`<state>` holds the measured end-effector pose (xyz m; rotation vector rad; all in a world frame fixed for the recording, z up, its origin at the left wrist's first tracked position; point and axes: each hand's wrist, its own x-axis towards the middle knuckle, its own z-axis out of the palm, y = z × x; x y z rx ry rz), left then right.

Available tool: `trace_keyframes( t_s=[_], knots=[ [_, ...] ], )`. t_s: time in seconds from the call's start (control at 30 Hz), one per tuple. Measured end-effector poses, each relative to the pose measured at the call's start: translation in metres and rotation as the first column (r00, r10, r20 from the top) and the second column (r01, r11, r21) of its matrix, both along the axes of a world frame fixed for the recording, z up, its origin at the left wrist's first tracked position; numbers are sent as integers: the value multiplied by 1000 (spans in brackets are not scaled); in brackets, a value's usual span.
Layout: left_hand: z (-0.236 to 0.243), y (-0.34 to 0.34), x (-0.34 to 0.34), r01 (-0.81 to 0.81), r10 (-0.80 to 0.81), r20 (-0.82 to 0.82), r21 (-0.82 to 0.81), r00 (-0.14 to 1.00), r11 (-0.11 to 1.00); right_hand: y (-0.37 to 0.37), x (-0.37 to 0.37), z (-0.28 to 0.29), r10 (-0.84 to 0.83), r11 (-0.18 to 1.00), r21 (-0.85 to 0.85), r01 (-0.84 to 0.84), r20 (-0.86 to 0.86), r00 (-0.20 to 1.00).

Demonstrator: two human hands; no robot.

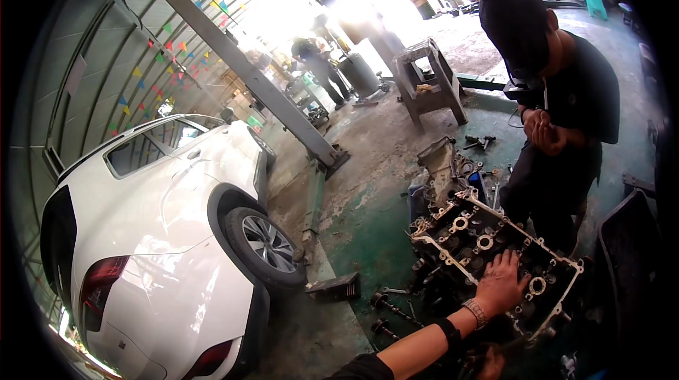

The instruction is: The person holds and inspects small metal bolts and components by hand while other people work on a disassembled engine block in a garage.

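Observation:
A partly dismantled engine (485, 242) with a dark interior and a pale metal rim stands at the lower right. My left hand (501, 282), with a metal-banded watch on its wrist, lies palm down on its top. The fingers are stretched out and hold nothing. Low in the picture, beside the engine's near side, part of my right hand (489, 364) shows in shadow; its fingers are too dark and blurred to read. Camshafts (396, 311) with lobes lie on the floor left of the engine.
Across the engine a person (566, 90) in dark clothes brings both hands together. Metal covers and loose parts (442, 160) lie behind the engine. A black box (334, 287), a white car (166, 217), a lift post (247, 72) and a grey stand (429, 83) are around.

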<state>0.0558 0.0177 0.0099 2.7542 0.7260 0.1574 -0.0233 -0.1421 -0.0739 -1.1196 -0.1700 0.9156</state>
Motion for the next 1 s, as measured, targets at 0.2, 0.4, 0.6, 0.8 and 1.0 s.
trace_keyframes(
  t_s=[0.2,0.4,0.6,0.8,1.0],
  knots=[
    [3,-1,0,-8,8,10,1,1000,1000,-2,0,-1,-21,1000,14,21,-15,1000],
    [3,-1,0,2,-2,22,-8,1000,1000,-8,-9,2,-63,995,70,68,-59,996],
    [0,0,2,-6,6,6,10,1000,1000,-6,-15,14,-118,987,99,126,-85,989],
    [-3,-1,2,0,-1,14,24,1000,1000,-9,-12,25,-86,991,90,100,-143,986],
    [-5,-1,2,12,-14,49,52,999,999,-10,-13,27,-76,990,108,96,-181,981]
  ],
)
